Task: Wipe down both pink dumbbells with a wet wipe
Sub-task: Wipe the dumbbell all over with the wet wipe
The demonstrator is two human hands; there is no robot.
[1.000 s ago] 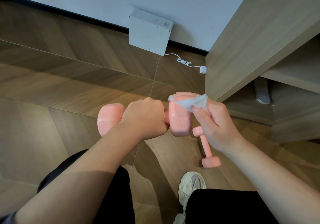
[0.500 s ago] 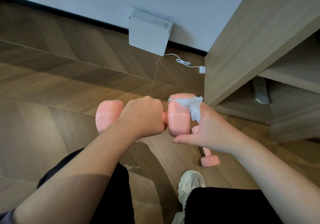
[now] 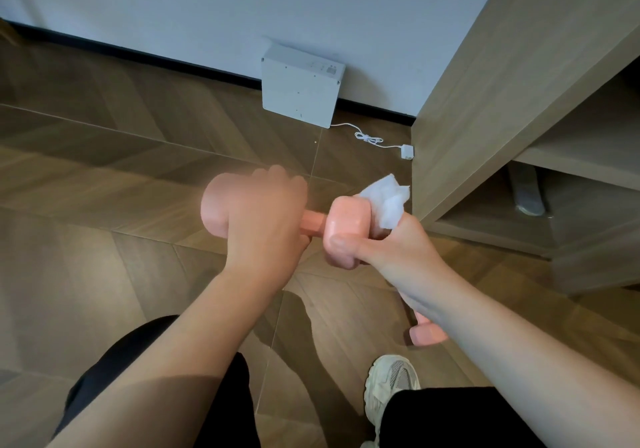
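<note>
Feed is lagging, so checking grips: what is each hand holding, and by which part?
Left hand grips the raised dumbbell by its handle. Right hand holds the wet wipe against that dumbbell's right head, thumb across it.

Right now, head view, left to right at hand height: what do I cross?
Order: dumbbell's left end → left hand → dumbbell's right end → wipe → cabinet. The right hand overlaps the wipe, so skipped.

Home room: herringbone wood floor, shelving.
</note>
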